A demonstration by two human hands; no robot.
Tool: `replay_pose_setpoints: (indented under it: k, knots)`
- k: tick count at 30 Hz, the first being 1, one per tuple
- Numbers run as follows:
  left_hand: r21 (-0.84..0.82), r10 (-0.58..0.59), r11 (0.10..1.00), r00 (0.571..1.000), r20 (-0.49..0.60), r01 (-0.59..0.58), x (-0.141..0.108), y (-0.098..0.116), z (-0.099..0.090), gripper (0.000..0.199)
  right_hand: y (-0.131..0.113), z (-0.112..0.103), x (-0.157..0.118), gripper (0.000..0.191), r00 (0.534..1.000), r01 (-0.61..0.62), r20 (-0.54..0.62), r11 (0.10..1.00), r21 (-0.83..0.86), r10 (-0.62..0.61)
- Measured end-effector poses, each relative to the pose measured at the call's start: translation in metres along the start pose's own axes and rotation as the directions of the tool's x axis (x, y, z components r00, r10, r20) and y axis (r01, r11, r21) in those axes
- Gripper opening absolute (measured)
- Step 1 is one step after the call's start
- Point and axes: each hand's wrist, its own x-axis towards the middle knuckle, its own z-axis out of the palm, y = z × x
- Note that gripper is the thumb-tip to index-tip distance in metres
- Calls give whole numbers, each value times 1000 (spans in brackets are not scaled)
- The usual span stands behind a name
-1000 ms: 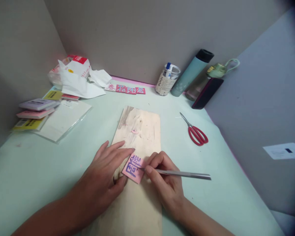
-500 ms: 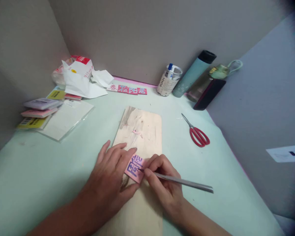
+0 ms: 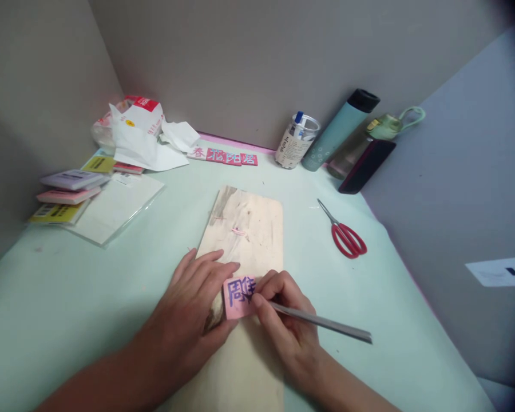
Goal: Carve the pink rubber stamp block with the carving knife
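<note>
Pink block [image 3: 238, 297] rotated since a second ago — earlier tilted as a diamond, now nearly square to the wooden board [image 3: 244, 229], purple character facing up. Judged a re-presentation of a fresh edge of the character to the blade, not a halt in the carving.

Position: on the near half of the wooden board, between both hands.

Left hand [image 3: 193, 312]: fingers spread flat, fingertips pressed on the block's left edge and top, thumb at its near edge; pinning, not lifting.

Right hand [image 3: 283, 312]: fingers pressed together in a pen-style pinch on the carving knife [image 3: 321, 323]; tip touching the block's right side at the character, metal handle trailing out to the right of the board.

Surroundings, all relative to the wooden board:
- Right: red scissors [image 3: 345, 234], shut, lying flat on the bench [image 3: 90, 286].
- Far right, at the wall: jar [image 3: 296, 140] holding pens, teal bottle [image 3: 339, 129], green bottle [image 3: 369, 134], dark phone [image 3: 367, 166].
- Directly beyond: row of carved pink blocks [image 3: 225, 155].
- Far left: crumpled tissue pack [image 3: 141, 134].
- Left: clear sheet [image 3: 111, 209], stack of packaged blocks [image 3: 66, 194].

Obstructions: none near the block. Small pink shaving [image 3: 238, 231] on the board, beyond the hands — clear of the blade.
</note>
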Motion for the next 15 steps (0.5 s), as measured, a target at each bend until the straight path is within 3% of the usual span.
replay_pose_setpoints:
  k: [15]
  knots:
    - [7,6,1000,1000,-21,-6,1,-1,1,44,4,1,0,21,999,-10,35,999,-46,12]
